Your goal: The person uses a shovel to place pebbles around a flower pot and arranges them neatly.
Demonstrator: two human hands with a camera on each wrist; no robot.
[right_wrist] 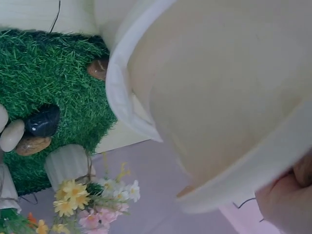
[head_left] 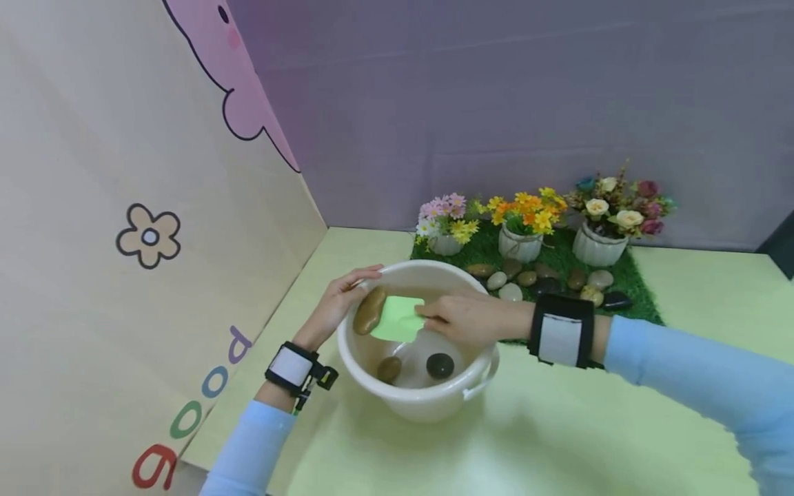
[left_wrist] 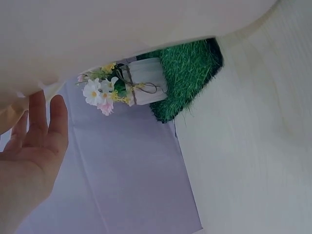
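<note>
A white bucket (head_left: pixel 428 406) stands on the table with several stones inside it. My left hand (head_left: pixel 340 302) grips its left rim; in the left wrist view the left fingers (left_wrist: pixel 57 119) lie against the outer wall, and the thumb is hidden. Just inside that rim, beside the left hand, is a long brown stone (head_left: pixel 370 311). With thumb and forefinger, my right hand (head_left: pixel 465 315) pinches a flat light green sponge (head_left: pixel 397 319) over the bucket, its edge against the brown stone. Lower down lie a black stone (head_left: pixel 440 366) and a smaller brown stone (head_left: pixel 389 370).
Behind the bucket, a green turf mat (head_left: pixel 645 289) bears several loose stones (head_left: pixel 511 292) and three pots: pink-and-white flowers (head_left: pixel 443 217), orange-yellow flowers (head_left: pixel 527 210) and roses (head_left: pixel 626 217). A printed wall (head_left: pixel 124 138) borders the pale green table (head_left: pixel 589 427) on the left.
</note>
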